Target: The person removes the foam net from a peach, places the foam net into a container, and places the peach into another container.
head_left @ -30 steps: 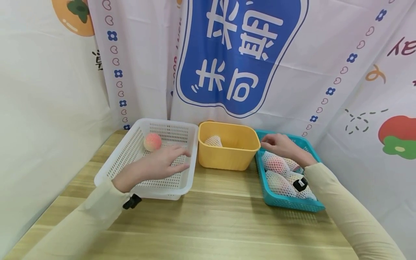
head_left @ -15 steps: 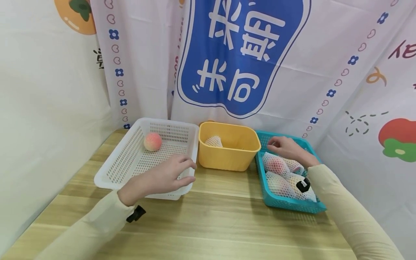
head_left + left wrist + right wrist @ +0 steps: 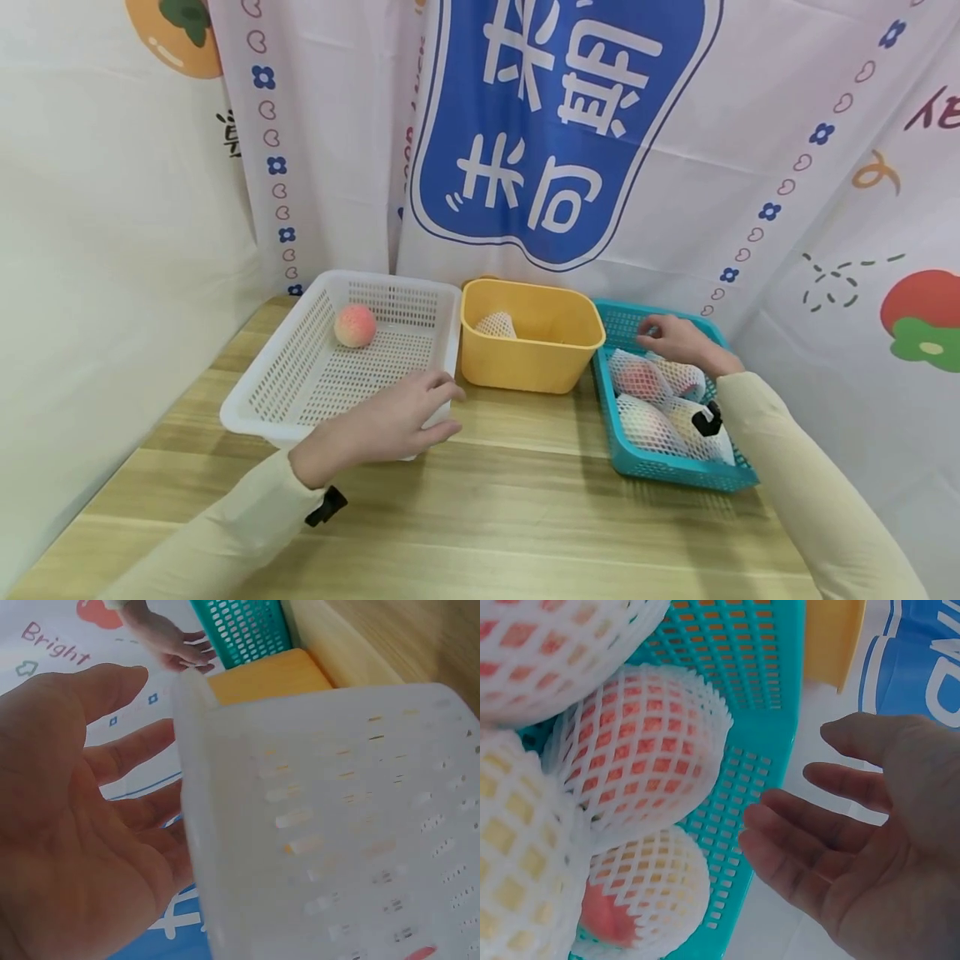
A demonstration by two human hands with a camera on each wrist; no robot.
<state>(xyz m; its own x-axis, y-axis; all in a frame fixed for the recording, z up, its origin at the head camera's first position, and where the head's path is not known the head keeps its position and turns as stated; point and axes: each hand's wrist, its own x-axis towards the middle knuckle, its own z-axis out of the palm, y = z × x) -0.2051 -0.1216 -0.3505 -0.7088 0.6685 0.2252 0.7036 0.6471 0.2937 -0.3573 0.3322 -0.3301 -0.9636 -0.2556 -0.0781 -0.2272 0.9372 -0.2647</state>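
My left hand (image 3: 390, 421) hovers over the near right corner of the white basket (image 3: 240, 417), fingers loosely bent and holding nothing. In that basket sits one bare pink-and-yellow peach (image 3: 355, 325), well apart from the hand. My right hand (image 3: 682, 343) is above the back part of the teal basket (image 3: 678, 472), also holding nothing. Several peaches in white foam nets lie in the teal basket; the right wrist view shows a reddish netted peach (image 3: 641, 750) close by, and another netted peach (image 3: 656, 889) with a bare red patch.
Between the two baskets stands a yellow bin (image 3: 525, 367). A white foam net (image 3: 497, 324) shows inside it; whether it covers anything is unclear. Behind the containers hangs a printed cloth (image 3: 330, 167). The wooden table (image 3: 487, 517) extends in front of the containers.
Over the last second my left hand has drawn right and nearer to me, off the middle of the white basket. My right hand has shifted right, away from the yellow bin. The fruit stays put.
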